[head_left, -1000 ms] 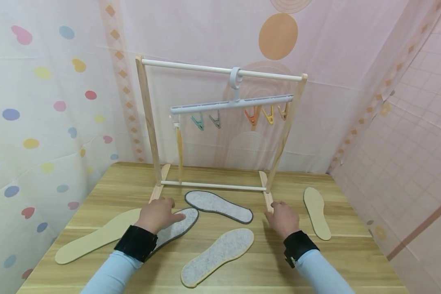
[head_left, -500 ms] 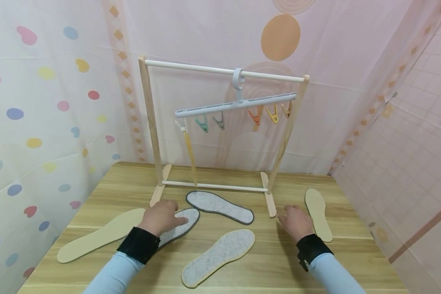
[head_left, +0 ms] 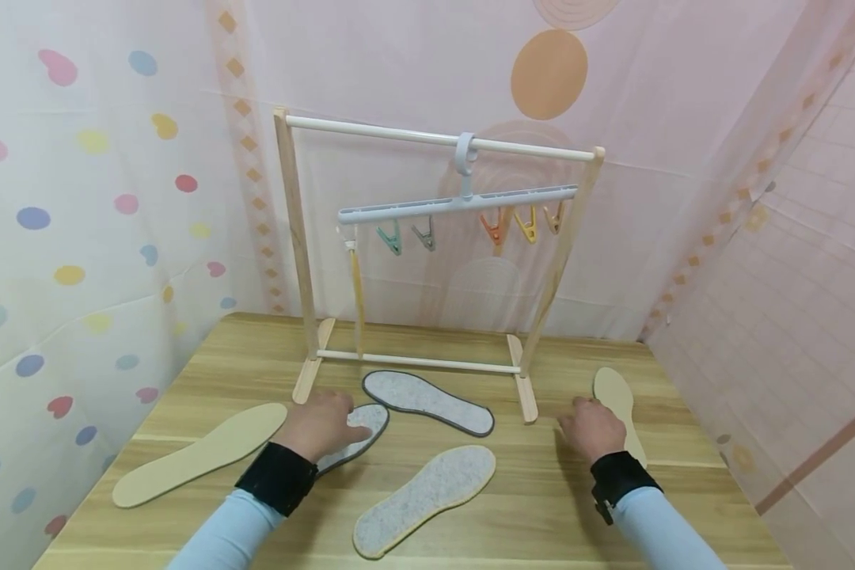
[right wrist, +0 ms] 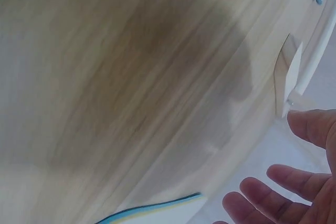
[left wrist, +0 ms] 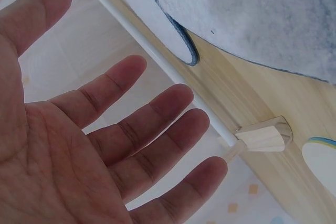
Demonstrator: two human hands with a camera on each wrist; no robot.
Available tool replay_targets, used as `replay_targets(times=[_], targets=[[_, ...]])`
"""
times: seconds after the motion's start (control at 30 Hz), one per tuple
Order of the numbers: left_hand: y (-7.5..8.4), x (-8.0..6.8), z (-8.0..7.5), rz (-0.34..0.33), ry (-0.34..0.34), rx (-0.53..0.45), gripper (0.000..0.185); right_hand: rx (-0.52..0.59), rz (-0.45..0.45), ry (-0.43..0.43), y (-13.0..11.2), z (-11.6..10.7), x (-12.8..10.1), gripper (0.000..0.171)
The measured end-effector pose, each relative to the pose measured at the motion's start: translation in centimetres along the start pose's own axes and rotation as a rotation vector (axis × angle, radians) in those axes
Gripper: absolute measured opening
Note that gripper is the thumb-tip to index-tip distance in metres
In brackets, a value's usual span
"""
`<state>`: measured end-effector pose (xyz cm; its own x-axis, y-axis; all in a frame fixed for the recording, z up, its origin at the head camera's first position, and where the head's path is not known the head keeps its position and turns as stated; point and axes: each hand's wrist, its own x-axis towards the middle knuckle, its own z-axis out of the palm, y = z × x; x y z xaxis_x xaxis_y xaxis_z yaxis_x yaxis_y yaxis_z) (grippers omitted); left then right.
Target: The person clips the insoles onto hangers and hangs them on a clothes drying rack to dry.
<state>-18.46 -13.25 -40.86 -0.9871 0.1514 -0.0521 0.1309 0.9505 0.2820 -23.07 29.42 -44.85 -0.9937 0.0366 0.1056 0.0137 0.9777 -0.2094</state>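
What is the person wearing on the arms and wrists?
Both arms have long light blue sleeves. Each wrist carries a wide black band, on the left hand and on the right hand. The hands are bare, without gloves; no rings show.

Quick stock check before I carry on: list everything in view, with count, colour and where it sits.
Table: one, light wood, under everything.
Drying rack: one, wood posts with white bars, back of the table.
Clip hanger: one, pale grey, hooked on the top bar; coloured clips beneath.
Hanging insole: one, tan, edge-on at the hanger's left end.
Grey insoles: three, felt, middle of the table.
Tan insoles: two, far left and far right.
Left hand: open, over a grey insole.
Right hand: open, beside the right tan insole.
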Motion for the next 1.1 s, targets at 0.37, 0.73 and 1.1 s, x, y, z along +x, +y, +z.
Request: replay_targets(times=[0.37,0.73,1.1], targets=[[0.4,-0.1,0.4,0.045,0.043,0.012,0.047,0.011,0.054,-0.036,1.7,-1.3,0.7,0.044],[0.6,-0.2,0.7,0.04,0.044,0.013,0.047,0.001,0.136,-0.118,4.0,-2.4,2.1,0.04],[1.2,-0.4,0.6,0.033,0.035,0.018,0.044,0.02,0.225,-0.186,6.9,-2.6,2.2,0.043]])
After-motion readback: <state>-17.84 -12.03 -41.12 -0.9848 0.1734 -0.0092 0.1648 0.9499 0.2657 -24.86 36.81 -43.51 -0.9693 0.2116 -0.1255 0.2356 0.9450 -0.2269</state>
